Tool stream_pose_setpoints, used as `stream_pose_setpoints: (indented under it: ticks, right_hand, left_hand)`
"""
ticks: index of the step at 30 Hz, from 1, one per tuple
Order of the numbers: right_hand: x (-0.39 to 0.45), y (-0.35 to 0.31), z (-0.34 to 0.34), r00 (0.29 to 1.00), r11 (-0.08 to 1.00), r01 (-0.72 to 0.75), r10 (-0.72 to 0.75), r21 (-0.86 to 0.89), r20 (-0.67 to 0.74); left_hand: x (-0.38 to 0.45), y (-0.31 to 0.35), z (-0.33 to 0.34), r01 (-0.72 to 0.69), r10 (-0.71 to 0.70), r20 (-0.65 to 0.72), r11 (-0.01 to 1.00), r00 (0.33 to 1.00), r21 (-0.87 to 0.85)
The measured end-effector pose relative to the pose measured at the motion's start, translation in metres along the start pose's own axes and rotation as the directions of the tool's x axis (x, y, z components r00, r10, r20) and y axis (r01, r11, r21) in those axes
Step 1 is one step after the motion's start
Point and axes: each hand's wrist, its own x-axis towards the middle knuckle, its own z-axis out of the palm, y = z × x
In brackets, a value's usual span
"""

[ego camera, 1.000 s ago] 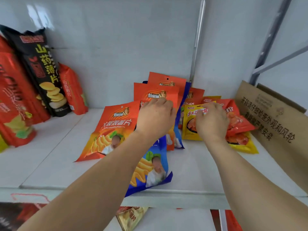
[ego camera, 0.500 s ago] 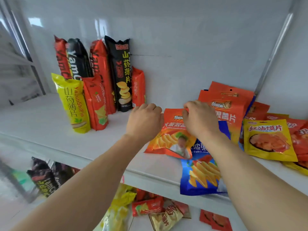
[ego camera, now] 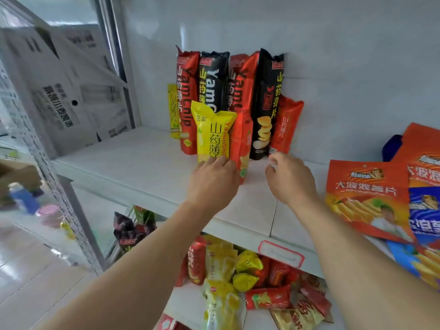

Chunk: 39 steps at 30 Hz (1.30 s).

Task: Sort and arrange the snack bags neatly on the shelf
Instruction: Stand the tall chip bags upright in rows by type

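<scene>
hands shift from flat crisp packs to the standing row

both hands have left the flat pile and now work the upright bags at the back of the white shelf point(ego camera: 147, 163), a turn from the loose heap to the row that already stands. the left hand point(ego camera: 213, 181), at about 7 o'clock from the group, sits against the foot of the yellow bag point(ego camera: 213, 134), fingers bent around its lower edge; it seems to hold the bag, though the contact is partly hidden. the right hand point(ego camera: 289, 178), at 5 o'clock from the row, is loosely curled with thumb and forefinger close together beside the small red bag point(ego camera: 284, 125); whether it pinches anything cannot be told. the yellow bag stands in front of the tall red and black bags point(ego camera: 266, 101), touching a slim red bag point(ego camera: 240, 144) to its right. judging by this, straightening the front of the row is the step in hand.

the shelf also carries the flat orange pack point(ego camera: 366, 198) at 3 o'clock, overlapping a blue pack point(ego camera: 426, 210), both not yet stood up. the lower shelf point(ego camera: 188, 303), at 6 o'clock, holds a jumble of small yellow and red packets point(ego camera: 240, 279), unsorted. much of the task remains.
</scene>
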Motion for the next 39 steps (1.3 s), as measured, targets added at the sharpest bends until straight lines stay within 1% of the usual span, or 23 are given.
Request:
stream_pose_setpoints:
  ticks: [2, 3, 5, 7, 8, 9, 11, 12, 16, 17, 18, 19, 20, 23, 25, 26, 30, 32, 36, 39]
  right_hand:
    - [0.002, -0.013, 0.01, 1.0, 0.998, -0.005, 0.006, 0.066, -0.016]
    - [0.004, -0.019, 0.014, 0.999, 0.992, -0.015, 0.019, 0.126, -0.03]
    - [0.01, -0.027, 0.023, 0.996, 0.946, -0.054, 0.073, 0.32, -0.048]
    - [0.018, -0.034, 0.03, 0.99, 0.834, -0.103, 0.139, 0.541, -0.026]
    - [0.022, -0.037, 0.034, 0.986, 0.77, -0.126, 0.164, 0.625, -0.003]
    - [0.027, -0.039, 0.037, 0.983, 0.714, -0.146, 0.181, 0.685, 0.021]
    - [0.037, -0.042, 0.046, 0.981, 0.635, -0.161, 0.19, 0.756, 0.048]
    - [0.041, -0.042, 0.052, 0.981, 0.609, -0.158, 0.187, 0.777, 0.053]
    - [0.056, -0.04, 0.075, 0.983, 0.551, -0.168, 0.155, 0.817, 0.098]
    - [0.059, -0.038, 0.081, 0.982, 0.538, -0.177, 0.149, 0.824, 0.114]
    - [0.061, -0.036, 0.085, 0.98, 0.524, -0.191, 0.15, 0.83, 0.131]
    - [0.062, -0.036, 0.089, 0.978, 0.509, -0.202, 0.155, 0.837, 0.142]
    - [0.062, -0.035, 0.093, 0.976, 0.493, -0.205, 0.161, 0.846, 0.143]
    - [0.06, -0.038, 0.106, 0.972, 0.454, -0.218, 0.18, 0.864, 0.151]
    - [0.06, -0.042, 0.111, 0.967, 0.415, -0.231, 0.201, 0.88, 0.159]
    - [0.061, -0.044, 0.114, 0.965, 0.4, -0.23, 0.215, 0.887, 0.153]
    - [0.062, -0.069, 0.12, 0.969, 0.394, -0.192, 0.221, 0.899, 0.111]
    - [0.064, -0.09, 0.127, 0.972, 0.375, -0.183, 0.207, 0.909, 0.11]
    - [0.079, -0.135, 0.145, 0.982, 0.37, -0.166, 0.151, 0.914, 0.117]
    - [0.094, -0.161, 0.157, 0.98, 0.328, -0.181, 0.137, 0.927, 0.143]
  left_hand:
    - [-0.003, -0.014, 0.0, 0.029, -0.029, -0.024, 0.999, 0.999, -0.025]
    - [-0.003, -0.02, 0.0, 0.045, -0.047, -0.039, 0.998, 0.998, -0.042]
    - [-0.004, -0.028, 0.002, 0.095, -0.102, -0.064, 0.991, 0.993, -0.095]
    - [-0.004, -0.035, 0.003, 0.173, -0.19, -0.081, 0.967, 0.978, -0.187]
    - [-0.002, -0.037, 0.004, 0.227, -0.252, -0.079, 0.943, 0.964, -0.245]
    - [0.0, -0.039, 0.006, 0.294, -0.322, -0.047, 0.906, 0.945, -0.304]
    - [0.004, -0.046, 0.014, 0.433, -0.436, 0.088, 0.808, 0.896, -0.398]
    - [0.006, -0.051, 0.02, 0.473, -0.457, 0.15, 0.764, 0.877, -0.439]
    - [0.018, -0.066, 0.034, 0.564, -0.456, 0.336, 0.611, 0.824, -0.555]
    - [0.019, -0.071, 0.041, 0.598, -0.452, 0.395, 0.535, 0.8, -0.597]
    - [0.021, -0.072, 0.043, 0.636, -0.433, 0.474, 0.417, 0.767, -0.65]
    - [0.023, -0.074, 0.046, 0.66, -0.392, 0.546, 0.273, 0.741, -0.7]
    - [0.023, -0.077, 0.053, 0.665, -0.348, 0.581, 0.201, 0.735, -0.72]
    - [0.023, -0.086, 0.062, 0.633, -0.242, 0.585, 0.252, 0.774, -0.732]
    - [0.025, -0.096, 0.063, 0.632, -0.192, 0.603, 0.224, 0.775, -0.742]
    - [0.026, -0.104, 0.064, 0.645, -0.181, 0.619, 0.216, 0.764, -0.733]
    - [0.025, -0.148, 0.063, 0.661, -0.18, 0.638, 0.277, 0.748, -0.697]
    - [0.023, -0.173, 0.058, 0.659, -0.194, 0.63, 0.256, 0.752, -0.708]
    - [0.022, -0.221, 0.052, 0.658, -0.212, 0.626, 0.151, 0.75, -0.738]
    - [0.023, -0.254, 0.052, 0.66, -0.255, 0.616, 0.145, 0.745, -0.738]
